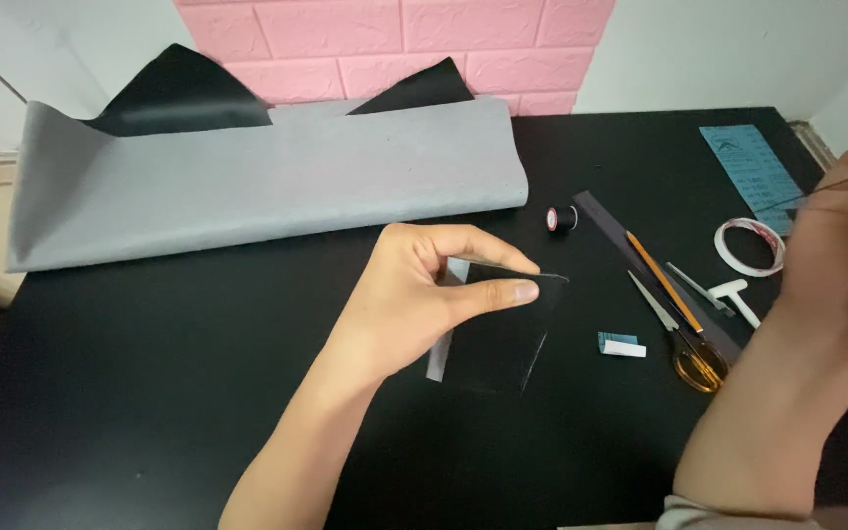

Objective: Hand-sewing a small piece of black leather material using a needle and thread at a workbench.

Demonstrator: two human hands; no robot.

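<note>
The left hand (414,294) is pinching the small black leather piece (503,334) above the black table (149,393) while the right hand (841,226), fingers closed on a thin dark thread (836,185), is pulling sideways, risking tugging it loose.

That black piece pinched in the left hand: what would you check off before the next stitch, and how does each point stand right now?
1. Left hand grips the small black piece between thumb and fingers: ok.
2. Piece lifted at its top edge, lower edge near the black table: ok.
3. Right hand raised at the right, a thin thread drawn taut from its fingers: ok.
4. Needle on the thread: cannot tell, too small to see.
5. Scissors lie apart from both hands, beside the dark ruler: ok.
6. Thread spool upright and steady: cannot tell; it appears to lie on its side.
</note>
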